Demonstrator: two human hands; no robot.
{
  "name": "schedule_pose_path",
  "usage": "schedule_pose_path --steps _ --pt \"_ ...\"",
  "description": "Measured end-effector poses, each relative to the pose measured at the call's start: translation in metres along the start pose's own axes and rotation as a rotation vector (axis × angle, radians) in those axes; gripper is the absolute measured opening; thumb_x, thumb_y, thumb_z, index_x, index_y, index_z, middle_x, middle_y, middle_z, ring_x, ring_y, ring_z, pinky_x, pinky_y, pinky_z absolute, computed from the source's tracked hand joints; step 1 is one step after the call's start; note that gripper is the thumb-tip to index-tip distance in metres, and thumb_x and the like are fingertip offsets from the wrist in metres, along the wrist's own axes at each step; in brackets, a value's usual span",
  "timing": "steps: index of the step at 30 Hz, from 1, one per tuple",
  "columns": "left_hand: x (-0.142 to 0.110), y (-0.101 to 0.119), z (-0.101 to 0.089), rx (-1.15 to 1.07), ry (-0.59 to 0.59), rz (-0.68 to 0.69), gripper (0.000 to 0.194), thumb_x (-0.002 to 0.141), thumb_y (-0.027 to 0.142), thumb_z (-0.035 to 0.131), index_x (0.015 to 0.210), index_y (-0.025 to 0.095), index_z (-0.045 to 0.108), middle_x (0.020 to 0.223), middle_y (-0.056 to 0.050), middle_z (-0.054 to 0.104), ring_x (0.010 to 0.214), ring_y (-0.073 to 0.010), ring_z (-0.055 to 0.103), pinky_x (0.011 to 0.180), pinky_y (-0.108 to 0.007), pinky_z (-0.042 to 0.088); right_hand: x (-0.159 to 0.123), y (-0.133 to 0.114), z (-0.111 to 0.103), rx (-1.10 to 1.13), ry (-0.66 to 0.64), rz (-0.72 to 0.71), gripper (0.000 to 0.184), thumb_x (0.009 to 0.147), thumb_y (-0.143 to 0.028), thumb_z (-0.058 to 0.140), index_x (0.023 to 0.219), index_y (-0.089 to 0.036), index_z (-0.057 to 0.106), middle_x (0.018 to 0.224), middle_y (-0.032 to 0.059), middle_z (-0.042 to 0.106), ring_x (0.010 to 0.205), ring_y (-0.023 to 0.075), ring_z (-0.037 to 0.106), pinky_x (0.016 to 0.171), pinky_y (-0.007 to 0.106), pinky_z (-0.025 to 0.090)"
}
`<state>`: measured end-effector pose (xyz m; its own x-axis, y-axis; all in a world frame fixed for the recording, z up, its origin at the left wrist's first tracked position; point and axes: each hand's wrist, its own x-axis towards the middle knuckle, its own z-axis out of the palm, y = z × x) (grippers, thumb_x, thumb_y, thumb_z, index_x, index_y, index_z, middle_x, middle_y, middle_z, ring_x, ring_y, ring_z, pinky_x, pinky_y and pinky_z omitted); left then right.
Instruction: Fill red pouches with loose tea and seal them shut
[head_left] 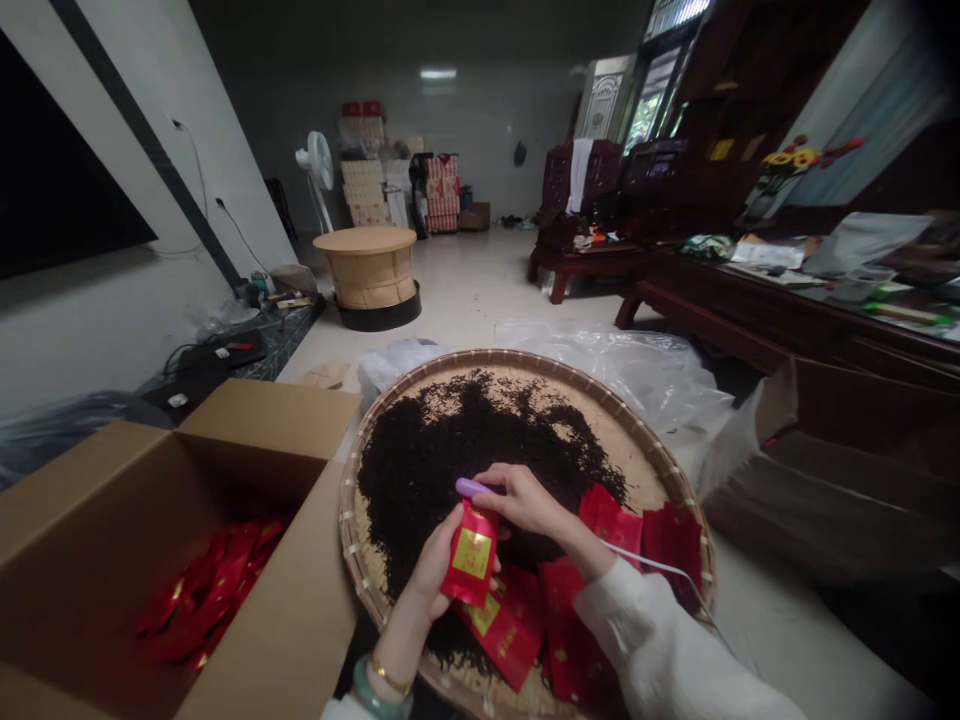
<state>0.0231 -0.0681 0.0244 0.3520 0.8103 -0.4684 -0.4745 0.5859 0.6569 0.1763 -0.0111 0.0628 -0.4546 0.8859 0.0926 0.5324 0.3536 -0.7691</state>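
My left hand point(433, 570) is closed around a red foil packet point(471, 552) with a yellow label, held upright over the tray. At the packet's top edge, my right hand point(517, 497) grips a small purple handheld device point(472, 488); its exact kind is hard to make out. A white cord point(660, 566) passes by the right wrist. Beneath both hands, dark dried leaves, looking like loose tea point(450, 440), spread over a round woven bamboo tray point(637, 425). More red packets point(510, 625) lie on the tray's near right part, with another stack point(671, 550) by the rim.
An open cardboard box point(315, 590) at left contains many red packets point(217, 590). Another carton point(795, 480) stands at right. Clear plastic sheeting point(622, 365) lies behind the tray. Farther off are a round wooden table point(365, 265), a fan point(319, 160) and dark wooden furniture point(697, 300).
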Motion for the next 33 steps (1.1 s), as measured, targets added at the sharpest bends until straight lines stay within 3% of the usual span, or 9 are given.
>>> schedule_pose_path --steps 11,18,23,29,33 --pt "0.0 -0.002 -0.001 0.034 0.01 0.031 0.051 0.079 0.056 0.057 0.094 0.008 0.064 0.081 -0.014 0.073 0.048 -0.0162 0.063 0.041 -0.026 0.05 0.0 0.0 0.0 0.064 -0.004 0.017 0.02 0.079 -0.029 0.063 0.091 -0.017 0.074 0.082 0.0026 0.068 0.074 0.0161 0.06 0.065 0.023 0.041" --pt "-0.002 0.003 -0.003 0.032 -0.011 0.034 0.052 0.08 0.056 0.055 0.096 0.008 0.065 0.088 -0.016 0.073 0.05 -0.0163 0.064 0.043 -0.026 0.05 -0.002 0.0 -0.008 0.292 -0.06 0.181 0.033 0.073 -0.035 0.067 0.1 -0.015 0.072 0.094 0.0042 0.071 0.085 0.0211 0.062 0.075 0.028 0.045" --pt "-0.002 0.002 -0.002 0.045 -0.021 0.042 0.051 0.081 0.055 0.055 0.097 0.007 0.065 0.087 -0.016 0.073 0.05 -0.0168 0.064 0.043 -0.026 0.05 -0.005 -0.003 -0.011 0.425 -0.139 0.217 0.036 0.074 -0.043 0.066 0.094 -0.013 0.073 0.083 0.0033 0.071 0.075 0.0182 0.062 0.067 0.025 0.044" --pt "-0.003 0.006 -0.003 0.069 -0.037 0.04 0.048 0.076 0.053 0.062 0.097 0.01 0.064 0.087 -0.014 0.073 0.056 -0.0193 0.067 0.051 -0.029 0.052 -0.001 0.009 -0.003 0.328 -0.099 0.095 0.032 0.075 -0.04 0.066 0.091 -0.014 0.074 0.08 0.0026 0.07 0.073 0.0173 0.06 0.067 0.025 0.043" --pt "0.0 0.018 -0.001 0.155 0.038 0.266 0.048 0.07 0.045 0.073 0.107 0.015 0.063 0.099 -0.009 0.072 0.08 -0.0204 0.068 0.069 -0.026 0.051 -0.002 0.007 -0.001 0.171 -0.096 -0.006 0.028 0.077 -0.036 0.067 0.094 -0.016 0.075 0.078 0.0034 0.067 0.075 0.0175 0.059 0.068 0.025 0.042"
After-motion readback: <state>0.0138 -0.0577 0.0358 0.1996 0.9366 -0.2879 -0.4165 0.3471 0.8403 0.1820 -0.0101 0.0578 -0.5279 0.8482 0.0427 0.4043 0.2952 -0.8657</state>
